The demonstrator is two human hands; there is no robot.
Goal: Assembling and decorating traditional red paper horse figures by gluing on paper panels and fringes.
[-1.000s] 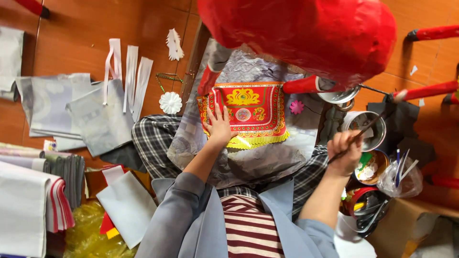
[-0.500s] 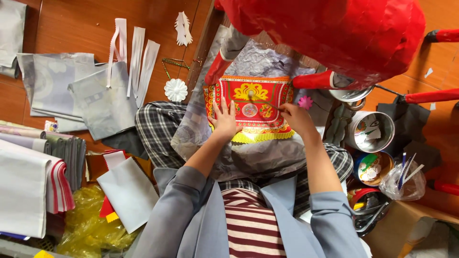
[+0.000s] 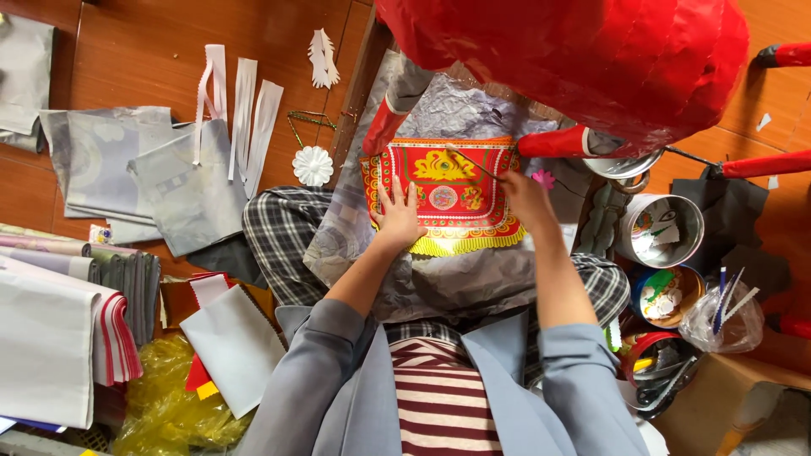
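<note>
A red paper panel (image 3: 456,181) with yellow ornament and a yellow fringe lies on crumpled grey paper (image 3: 439,279) over my lap. My left hand (image 3: 397,215) presses flat on the panel's left lower part, fingers spread. My right hand (image 3: 525,198) is closed on a thin stick-like brush (image 3: 473,162) whose tip touches the panel's upper middle. A large red paper-covered figure (image 3: 574,59) with red legs stands just beyond the panel.
Metal tins (image 3: 667,230) and a pot of mixed colour (image 3: 667,294) stand at my right, with a plastic bag of sticks (image 3: 722,317). Grey and white paper sheets (image 3: 169,181), white cut strips (image 3: 245,118), a white paper flower (image 3: 313,165) and stacked paper (image 3: 51,338) lie left on the wooden floor.
My right hand left the tin at the right, came over the panel and now holds the brush tip on its upper middle. My left hand stayed pressed on the panel.
</note>
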